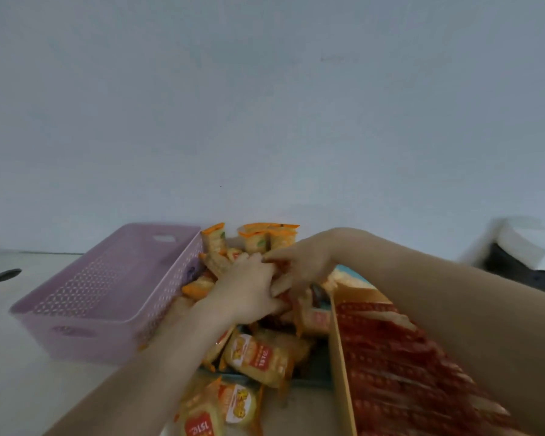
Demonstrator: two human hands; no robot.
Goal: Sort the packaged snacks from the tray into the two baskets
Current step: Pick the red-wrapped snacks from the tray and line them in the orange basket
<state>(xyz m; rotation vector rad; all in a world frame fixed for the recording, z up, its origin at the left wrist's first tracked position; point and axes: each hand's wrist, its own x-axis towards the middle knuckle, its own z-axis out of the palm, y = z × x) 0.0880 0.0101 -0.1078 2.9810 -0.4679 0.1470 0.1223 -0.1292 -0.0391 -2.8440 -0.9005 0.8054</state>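
Note:
A heap of yellow and orange snack packets (258, 357) lies on a blue tray (315, 369) in the middle. My left hand (249, 287) and my right hand (296, 265) meet over the top of the heap, fingers curled into the packets. Each hand seems closed around packets, but motion blur hides exactly which. An empty purple basket (85, 313) stands left of the tray. On the right, a tan box-like basket (338, 347) is full of red packets (406, 366).
A few packets (220, 407) spill over the tray's near edge onto the white table (16, 372). The table has a round cable hole (6, 275) at far left. A plain wall rises behind, and a dark object (516, 269) sits at far right.

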